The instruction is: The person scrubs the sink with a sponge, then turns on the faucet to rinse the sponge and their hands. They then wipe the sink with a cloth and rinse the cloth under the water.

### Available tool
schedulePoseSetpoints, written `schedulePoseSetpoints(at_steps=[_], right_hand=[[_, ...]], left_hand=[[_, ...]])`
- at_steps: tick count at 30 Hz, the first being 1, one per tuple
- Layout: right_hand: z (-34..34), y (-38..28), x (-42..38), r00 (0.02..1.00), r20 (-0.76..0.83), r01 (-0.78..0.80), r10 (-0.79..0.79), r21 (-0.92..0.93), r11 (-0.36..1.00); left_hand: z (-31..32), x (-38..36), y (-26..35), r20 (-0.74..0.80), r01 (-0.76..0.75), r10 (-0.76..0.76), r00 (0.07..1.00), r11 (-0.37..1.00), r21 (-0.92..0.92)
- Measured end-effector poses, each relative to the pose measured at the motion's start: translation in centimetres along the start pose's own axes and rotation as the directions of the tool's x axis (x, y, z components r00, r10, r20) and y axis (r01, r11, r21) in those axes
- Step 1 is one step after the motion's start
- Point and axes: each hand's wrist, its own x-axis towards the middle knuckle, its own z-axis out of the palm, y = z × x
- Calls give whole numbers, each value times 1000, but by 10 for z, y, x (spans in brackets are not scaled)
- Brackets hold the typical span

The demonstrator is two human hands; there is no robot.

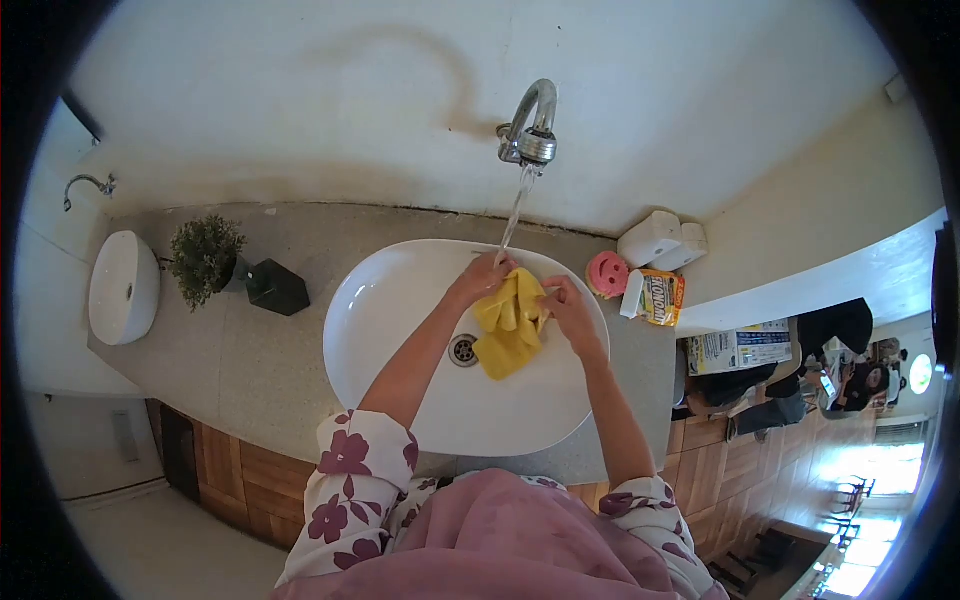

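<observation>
Limp yellow rubber gloves [510, 340] with finger-like lobes hang over the white oval sink [375, 310], to the right of its drain [463, 350]. My left hand [484, 274] is closed on their upper left edge, right under the stream of water. On the other side, my right hand [570, 312] pinches the upper right edge between thumb and fingers. From the wall, a metal faucet [530, 130] runs water down onto my left hand and the gloves' top.
Right of the sink stand a pink smiling sponge [607, 274], an orange-and-white packet [660, 297] and white paper rolls [652, 238]. A potted plant [207, 260], a dark green block-shaped container [278, 288] and a second basin [125, 288] are on the left. People [775, 385] are at far right.
</observation>
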Motion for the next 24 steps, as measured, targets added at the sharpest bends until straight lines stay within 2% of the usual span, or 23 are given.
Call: schedulePoseSetpoints(at_steps=[1,2,4,5,6,7,8,9,10,11,12,13,15,17,19,21,22,24], right_hand=[[7,-3,2,1000,2,-2,2,2,1000],[14,-8,5,1000,11,-25,25,-12,1000],[27,-25,6,998,24,-49,50,-23,998],[31,-36,6,999,44,13,-7,-127,992],[37,-44,7,996,68,77,-63,-227,971],[43,-42,11,996,69,75,-60,-224,972],[50,-39,16,963,113,268,-244,-321,909],[56,-38,21,894,175,447,-413,-402,799],[60,-46,23,894,179,448,-411,-399,800],[63,-60,24,960,215,239,-177,-307,921],[66,-68,26,960,273,0,63,-224,975],[69,-70,29,958,278,0,64,-223,975],[74,-74,38,868,470,-187,161,7,982],[80,-78,47,847,507,-193,162,8,981],[91,-85,52,822,545,-198,163,6,980],[102,-96,52,730,660,-209,177,-31,978],[101,-103,48,728,662,-209,178,-33,977],[97,-113,38,441,874,9,204,-232,973]], left_hand=[[-1,-3,-1,-93,-63,58,994,997,-51],[-4,-5,-2,-95,-58,54,994,997,-50],[-16,-19,16,-12,212,-214,977,972,-100],[-21,-21,9,-13,215,-218,976,971,-99],[-28,-22,-9,-44,109,-111,993,993,-50],[-36,-28,-14,-69,3,-3,998,1000,0],[-45,-35,-19,-70,6,-6,998,1000,0],[-56,-48,-8,-84,73,-62,995,988,138],[-66,-62,1,-107,142,-117,987,952,271],[-74,-73,5,-111,146,-120,987,952,270],[-81,-85,8,-139,192,-158,977,941,279],[-87,-96,10,-168,237,-195,966,929,285],[-97,-115,12,-198,249,-194,961,918,309],[-106,-129,12,-223,260,-192,956,907,331],[-112,-139,10,-256,203,-97,962,880,429],[-115,-142,3,-273,213,-100,957,882,421],[-116,-143,0,-285,217,-100,953,884,414],[-116,-144,-4,-284,225,-108,953,878,423]])
